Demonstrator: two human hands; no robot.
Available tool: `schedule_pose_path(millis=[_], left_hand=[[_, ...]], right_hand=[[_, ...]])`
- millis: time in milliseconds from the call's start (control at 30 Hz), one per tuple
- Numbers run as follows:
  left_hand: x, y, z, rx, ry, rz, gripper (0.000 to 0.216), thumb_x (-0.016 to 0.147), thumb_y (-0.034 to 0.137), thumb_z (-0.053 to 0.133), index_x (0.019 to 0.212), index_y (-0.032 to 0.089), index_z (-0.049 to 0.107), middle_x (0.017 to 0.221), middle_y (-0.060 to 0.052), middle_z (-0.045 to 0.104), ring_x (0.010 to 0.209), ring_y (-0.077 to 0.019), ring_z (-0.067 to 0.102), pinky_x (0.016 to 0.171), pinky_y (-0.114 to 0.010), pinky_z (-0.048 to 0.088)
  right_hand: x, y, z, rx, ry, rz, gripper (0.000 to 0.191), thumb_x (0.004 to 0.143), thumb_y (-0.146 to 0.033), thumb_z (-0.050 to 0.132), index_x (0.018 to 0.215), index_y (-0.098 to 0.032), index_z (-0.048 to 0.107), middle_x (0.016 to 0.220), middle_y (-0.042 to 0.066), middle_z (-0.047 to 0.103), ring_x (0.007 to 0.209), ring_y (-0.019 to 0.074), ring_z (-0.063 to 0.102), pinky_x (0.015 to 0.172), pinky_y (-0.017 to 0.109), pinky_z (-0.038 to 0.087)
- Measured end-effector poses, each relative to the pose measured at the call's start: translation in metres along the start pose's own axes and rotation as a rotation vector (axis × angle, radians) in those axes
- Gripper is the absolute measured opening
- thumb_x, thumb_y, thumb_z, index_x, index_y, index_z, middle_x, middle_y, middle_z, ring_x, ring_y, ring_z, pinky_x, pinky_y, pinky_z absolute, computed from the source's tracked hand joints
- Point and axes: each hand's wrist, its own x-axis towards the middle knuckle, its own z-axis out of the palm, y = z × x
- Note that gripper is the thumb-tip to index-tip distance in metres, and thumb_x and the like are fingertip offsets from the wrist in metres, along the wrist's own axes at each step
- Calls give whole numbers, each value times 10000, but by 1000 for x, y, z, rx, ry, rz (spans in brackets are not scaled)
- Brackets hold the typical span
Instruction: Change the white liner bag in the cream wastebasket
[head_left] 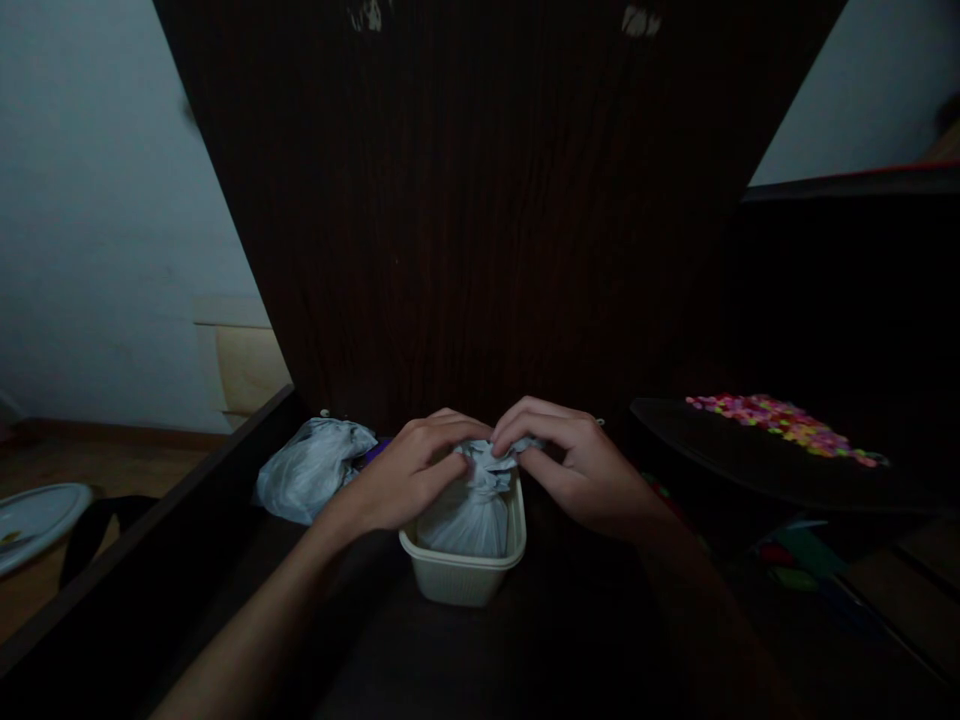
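A pale plastic bag [469, 525], gathered and twisted at its top, sits inside a small cream plastic basket [461, 583]. My left hand [420, 465] pinches the gathered top from the left, its thumb and fingers on the plastic. From the other side my right hand [566, 455] also grips the gathered top, the fingers of both hands nearly meeting. What the bag contains cannot be made out. Beside my left wrist lies a second pale plastic bag [311, 470], touched by neither hand.
A dark wooden panel [480, 220] rises behind the basket. Along the left runs a raised dark edge [150, 540]. On the right, a dark rounded surface [720, 450] carries a strand of bright pink and yellow beads [787, 425]. A whitish round object [41, 520] is at far left.
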Motion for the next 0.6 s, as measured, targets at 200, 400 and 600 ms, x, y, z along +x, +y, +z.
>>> schedule_pose_path(millis=[200, 400, 600], left_hand=[[1, 0, 8, 99, -63, 45, 169, 948, 305, 640, 1039, 180, 709, 1034, -47, 725, 1008, -213, 623, 938, -327, 456], [1, -5, 12, 197, -93, 69, 164, 932, 307, 665, 846, 168, 660, 896, -29, 667, 905, -195, 598, 821, -295, 451], [2, -8, 11, 272, -149, 64, 198, 974, 267, 580, 812, 166, 634, 810, -18, 621, 809, -179, 586, 745, -277, 429]], right_hand=[[2, 2, 1, 61, 31, 59, 240, 856, -31, 524, 835, -189, 703, 892, 25, 674, 856, 174, 639, 769, 315, 471], [3, 4, 1, 103, 84, 101, 219, 847, -54, 529, 818, -191, 697, 891, 27, 674, 857, 181, 636, 737, 315, 463], [2, 5, -2, 55, 111, 99, 191, 850, -74, 532, 840, -189, 685, 881, 22, 663, 834, 173, 631, 723, 309, 460]])
